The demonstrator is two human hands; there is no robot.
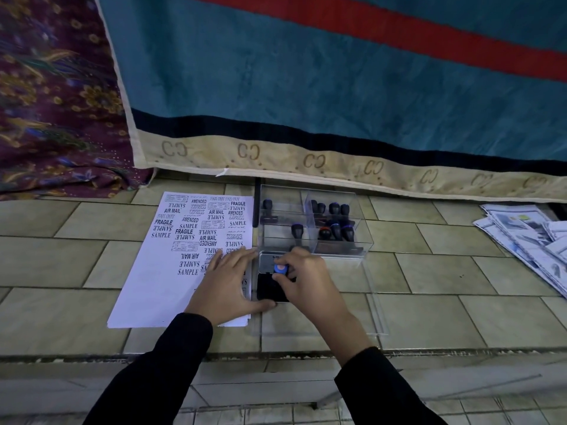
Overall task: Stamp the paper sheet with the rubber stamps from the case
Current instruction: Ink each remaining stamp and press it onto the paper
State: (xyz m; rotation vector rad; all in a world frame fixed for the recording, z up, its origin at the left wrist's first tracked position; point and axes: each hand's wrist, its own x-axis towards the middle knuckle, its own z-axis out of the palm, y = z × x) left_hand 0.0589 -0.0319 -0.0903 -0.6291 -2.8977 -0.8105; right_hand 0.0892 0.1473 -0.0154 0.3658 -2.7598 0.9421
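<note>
A white paper sheet [159, 271] lies on the tiled floor, its upper half covered in black stamp marks. To its right stands a clear plastic case [337, 240] holding several black-handled rubber stamps [334, 228]. In front of the case sits an ink pad [270, 286] with its lid open. My right hand [306, 283] grips a rubber stamp with a blue-topped handle [280, 269] down on the pad. My left hand [227, 283] lies flat with spread fingers across the sheet's right edge, thumb against the pad's near corner.
A teal, red-striped blanket with a beige border [306, 161] hangs just behind the case. Patterned purple fabric [55, 102] lies at the far left. A pile of printed papers [527, 237] sits at the right. The case's clear lid [368, 314] lies flat beside the pad.
</note>
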